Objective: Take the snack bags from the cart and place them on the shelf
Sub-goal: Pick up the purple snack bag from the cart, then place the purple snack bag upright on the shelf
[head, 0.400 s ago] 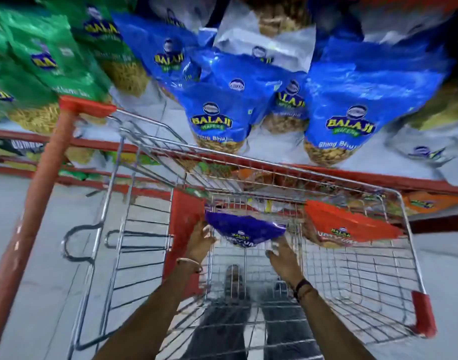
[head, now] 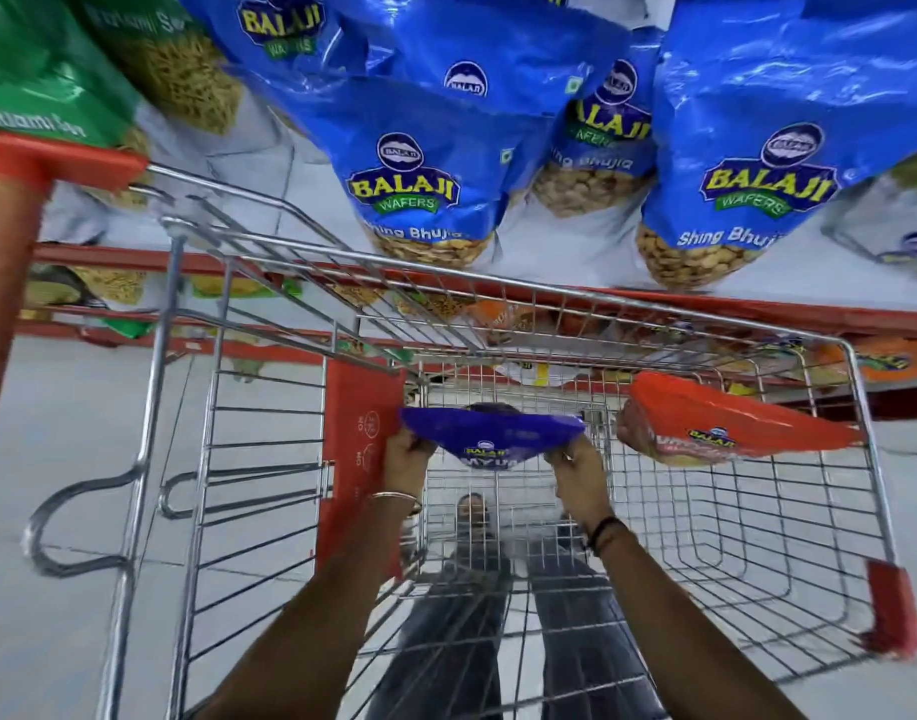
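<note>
Inside the wire cart [head: 539, 298] I hold a purple snack bag [head: 490, 439] by its two ends. My left hand [head: 407, 459] pinches its left corner and my right hand [head: 576, 475] pinches its right corner. An orange-red snack bag [head: 721, 423] lies against the cart's right side, apart from my hands. Beyond the cart, the white shelf [head: 576, 252] with a red front edge carries blue Balaji bags [head: 732, 163] and green bags [head: 46, 80].
The cart's red handle [head: 56, 158] rises at the left, and its red flap [head: 357, 433] stands beside my left hand. A lower shelf level [head: 887, 361] holds orange and yellow-green bags. My legs show through the cart's mesh floor.
Both hands have closed on the ends of the purple bag, where before they were only reaching at it. The view has moved closer to the shelf.
</note>
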Demonstrator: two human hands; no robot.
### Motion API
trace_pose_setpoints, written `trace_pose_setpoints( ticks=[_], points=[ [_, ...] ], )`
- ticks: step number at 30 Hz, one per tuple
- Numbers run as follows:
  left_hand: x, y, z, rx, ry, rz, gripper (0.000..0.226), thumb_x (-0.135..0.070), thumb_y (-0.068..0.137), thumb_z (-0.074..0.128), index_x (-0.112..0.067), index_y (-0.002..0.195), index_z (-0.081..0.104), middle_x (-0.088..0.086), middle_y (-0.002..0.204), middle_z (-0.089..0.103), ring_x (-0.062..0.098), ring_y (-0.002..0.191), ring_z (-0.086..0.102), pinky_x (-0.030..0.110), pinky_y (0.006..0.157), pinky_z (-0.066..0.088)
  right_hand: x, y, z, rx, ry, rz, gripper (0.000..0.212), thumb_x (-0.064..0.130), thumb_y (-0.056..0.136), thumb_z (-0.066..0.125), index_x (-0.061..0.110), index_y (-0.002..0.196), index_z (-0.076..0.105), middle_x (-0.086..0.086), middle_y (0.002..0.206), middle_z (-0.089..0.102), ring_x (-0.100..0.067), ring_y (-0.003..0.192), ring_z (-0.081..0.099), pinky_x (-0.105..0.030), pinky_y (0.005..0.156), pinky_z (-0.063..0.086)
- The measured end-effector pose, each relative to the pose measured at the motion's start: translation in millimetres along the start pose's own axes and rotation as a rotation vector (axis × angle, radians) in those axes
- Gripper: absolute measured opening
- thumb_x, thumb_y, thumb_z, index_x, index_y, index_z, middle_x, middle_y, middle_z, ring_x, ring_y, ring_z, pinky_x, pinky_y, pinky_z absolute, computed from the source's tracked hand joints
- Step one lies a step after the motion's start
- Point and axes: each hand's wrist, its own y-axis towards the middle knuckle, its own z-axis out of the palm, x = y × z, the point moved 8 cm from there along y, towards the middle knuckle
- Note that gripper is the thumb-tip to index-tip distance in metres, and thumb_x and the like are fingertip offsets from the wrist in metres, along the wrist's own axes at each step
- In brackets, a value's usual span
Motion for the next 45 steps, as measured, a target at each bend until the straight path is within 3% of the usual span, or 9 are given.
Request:
trace_pose_setpoints(
  ticks=[6,8,11,16,24,30,36,41,45],
  points=[
    [-38,-45,13,0.070,-0.060,0.057,0.040,0.010,0.083,0.032,-0.018,0.067,0.057,-0.014,0.037,0.056,0.009,0.056,0.045,0.027,0.059,0.034,40,-19,-21,-0.019,0.286,-0.109,0.028,-0.007,0.090,0.043,0.007,0.112,0.053,-0.015,0.115,0.061,-0.021,0.106,0.061,-0.045,0.101,0.045],
    [-61,-67,18,0.069,-0.073,0.126,0.039,0.013,0.083,0.034,-0.017,0.076,0.057,-0.018,0.042,0.061,0.012,0.067,0.046,0.028,0.065,0.033,59,-33,-35,-0.005,0.373,-0.178,0.029,-0.009,0.090,0.041,0.012,0.105,0.053,0.003,0.104,0.065,-0.004,0.095,0.064,-0.034,0.093,0.053],
    [-97,-104,25,0.121,-0.158,0.201,0.036,0.010,0.083,0.037,-0.018,0.075,0.057,-0.014,0.052,0.066,0.014,0.070,0.050,0.029,0.066,0.038,97,-64,-63,-0.001,0.453,-0.325,0.028,-0.005,0.090,0.044,0.012,0.109,0.055,0.016,0.099,0.071,-0.008,0.100,0.064,-0.030,0.086,0.056],
    [-163,-175,45,0.302,-0.174,0.408,0.016,-0.002,0.079,0.058,-0.018,0.075,0.057,-0.005,0.055,0.059,0.008,0.038,0.048,0.018,0.038,0.039,166,-108,-121,-0.099,0.555,-0.526,0.032,-0.005,0.088,0.049,0.024,0.074,0.055,0.020,0.069,0.066,0.003,0.070,0.057,-0.016,0.067,0.049],
    [-272,-310,82,0.433,-0.265,0.684,0.020,-0.003,0.084,0.052,-0.014,0.069,0.050,0.005,0.068,0.054,0.014,0.050,0.050,0.030,0.049,0.049,270,-179,-215,-0.162,0.787,-0.826,0.033,-0.003,0.090,0.046,0.020,0.066,0.042,0.015,0.057,0.058,-0.001,0.067,0.056,-0.026,0.071,0.058],
    [-349,-390,105,0.541,-0.368,0.890,0.035,-0.004,0.086,0.052,-0.018,0.054,0.045,-0.008,0.047,0.057,0.005,0.046,0.053,0.037,0.068,0.044,360,-228,-274,-0.164,0.848,-1.077,0.028,-0.001,0.091,0.044,0.017,0.070,0.042,0.018,0.056,0.059,0.005,0.064,0.056,-0.022,0.069,0.059],
    [-430,-427,133,0.663,-0.424,1.086,0.026,-0.019,0.084,0.054,-0.023,0.058,0.057,0.009,0.083,0.050,0.022,0.084,0.048,0.052,0.077,0.049,435,-237,-312,-0.186,0.910,-1.262,0.025,-0.001,0.092,0.044,0.018,0.075,0.044,0.021,0.062,0.065,0.006,0.069,0.058,-0.023,0.071,0.058],
    [-482,-410,165,0.700,-0.435,1.129,0.019,-0.019,0.086,0.055,-0.016,0.068,0.050,-0.001,0.066,0.052,0.007,0.057,0.053,0.044,0.071,0.047,479,-187,-326,-0.183,0.930,-1.250,0.024,0.003,0.092,0.047,0.020,0.075,0.044,0.015,0.067,0.066,-0.003,0.073,0.058,-0.029,0.072,0.058],
    [-511,-369,185,0.599,-0.446,1.012,0.020,-0.014,0.088,0.053,-0.015,0.068,0.049,-0.012,0.049,0.053,0.008,0.057,0.046,0.042,0.072,0.047,502,-139,-322,-0.204,0.898,-1.152,0.023,0.004,0.091,0.048,0.018,0.074,0.043,0.004,0.077,0.062,-0.009,0.076,0.058,-0.031,0.073,0.059]
  ],
)
